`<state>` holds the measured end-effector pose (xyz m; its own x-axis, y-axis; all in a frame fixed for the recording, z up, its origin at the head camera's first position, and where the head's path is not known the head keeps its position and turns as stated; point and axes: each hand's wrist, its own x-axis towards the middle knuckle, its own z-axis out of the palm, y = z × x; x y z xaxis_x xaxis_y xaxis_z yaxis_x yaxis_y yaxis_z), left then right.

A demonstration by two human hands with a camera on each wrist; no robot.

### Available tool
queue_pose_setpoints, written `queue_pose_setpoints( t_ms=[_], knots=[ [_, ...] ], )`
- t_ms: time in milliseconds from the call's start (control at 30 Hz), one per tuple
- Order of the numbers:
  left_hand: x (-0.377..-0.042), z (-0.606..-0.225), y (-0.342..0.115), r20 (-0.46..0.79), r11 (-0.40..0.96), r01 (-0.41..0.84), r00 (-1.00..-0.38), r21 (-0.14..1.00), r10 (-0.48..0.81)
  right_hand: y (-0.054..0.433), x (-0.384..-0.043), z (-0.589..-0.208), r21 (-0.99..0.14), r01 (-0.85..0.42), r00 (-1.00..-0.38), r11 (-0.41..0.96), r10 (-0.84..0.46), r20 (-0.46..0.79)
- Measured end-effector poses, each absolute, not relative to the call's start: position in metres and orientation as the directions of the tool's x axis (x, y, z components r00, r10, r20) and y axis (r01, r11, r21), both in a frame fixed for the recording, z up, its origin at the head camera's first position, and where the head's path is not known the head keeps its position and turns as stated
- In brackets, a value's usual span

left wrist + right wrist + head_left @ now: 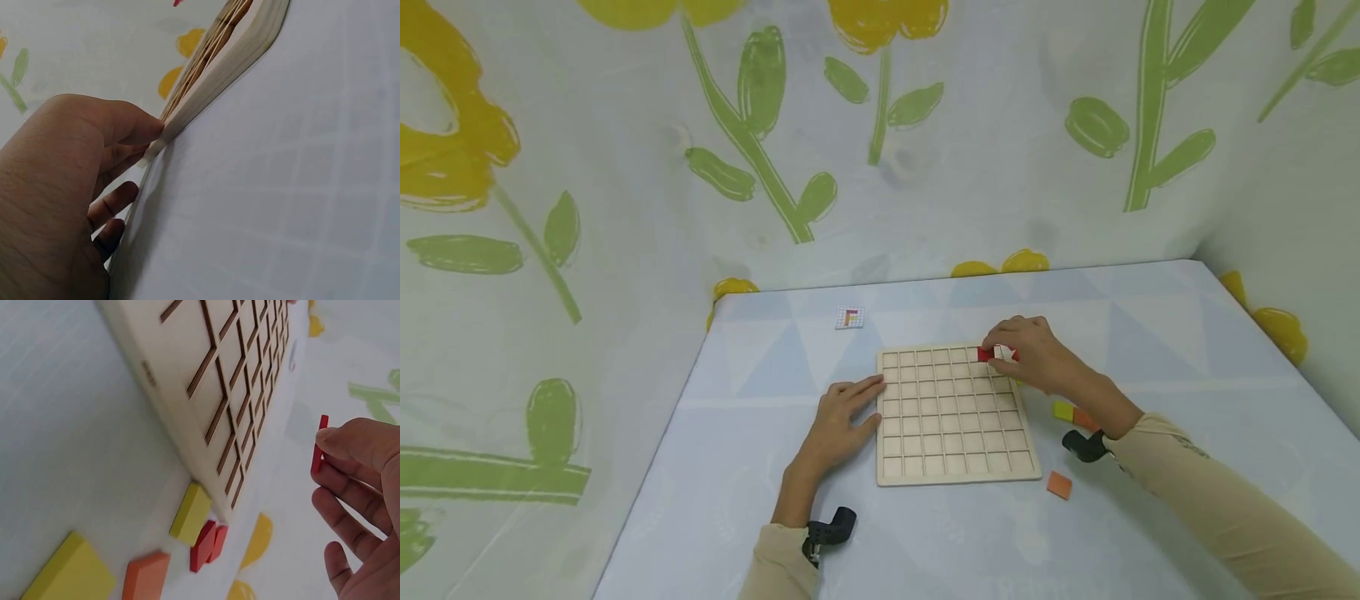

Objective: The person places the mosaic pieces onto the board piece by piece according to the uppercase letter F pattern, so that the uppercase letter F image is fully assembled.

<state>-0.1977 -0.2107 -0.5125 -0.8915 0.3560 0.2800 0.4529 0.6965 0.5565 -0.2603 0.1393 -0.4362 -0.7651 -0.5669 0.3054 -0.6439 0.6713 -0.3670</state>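
A square wooden grid board [955, 412] lies on the table. My left hand [838, 421] rests at its left side, fingers fairly straight, with fingertips against the edge. In the left wrist view, the thumb of the left hand [69, 162] touches the board's side [206, 78]. My right hand [1033, 354] is over the board's far right corner, pinching a thin red square tile [985, 354] between thumb and fingers. The right wrist view shows this red tile [320, 444] held on edge, with the other fingers loosely bent.
Beside the board's right edge lie a yellow tile [190, 514], two red tiles [203, 547], an orange tile [145, 575] and another yellow tile [1063, 410]. A separate orange tile [1059, 485] is near the front right corner. A small patterned grid card [850, 317] lies behind the board.
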Motion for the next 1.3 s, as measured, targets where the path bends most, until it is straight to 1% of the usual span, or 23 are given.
queue_pose_setpoints(
  t_ms=[167, 433, 567, 800, 1300],
  knots=[
    [-0.198, -0.511, -0.210, 0.270, 0.706, 0.444, -0.896, 0.552, 0.352, 0.126, -0.262, -0.437, -0.345, -0.678, -0.735, 0.649, -0.587, 0.339],
    [-0.201, -0.514, -0.212, 0.239, 0.727, 0.426, -0.904, 0.539, 0.353, 0.105, -0.265, -0.440, -0.312, -0.696, -0.718, 0.647, -0.611, 0.333],
    [-0.200, -0.514, -0.212, 0.255, 0.721, 0.434, -0.901, 0.540, 0.351, 0.096, -0.266, -0.443, -0.310, -0.711, -0.703, 0.631, -0.626, 0.338],
    [-0.198, -0.512, -0.211, 0.269, 0.716, 0.439, -0.899, 0.544, 0.346, 0.080, -0.267, -0.447, -0.296, -0.707, -0.707, 0.642, -0.637, 0.308],
    [-0.198, -0.512, -0.212, 0.246, 0.734, 0.424, -0.906, 0.531, 0.345, 0.054, -0.273, -0.458, -0.206, -0.711, -0.703, 0.672, -0.672, 0.231]
  ],
)
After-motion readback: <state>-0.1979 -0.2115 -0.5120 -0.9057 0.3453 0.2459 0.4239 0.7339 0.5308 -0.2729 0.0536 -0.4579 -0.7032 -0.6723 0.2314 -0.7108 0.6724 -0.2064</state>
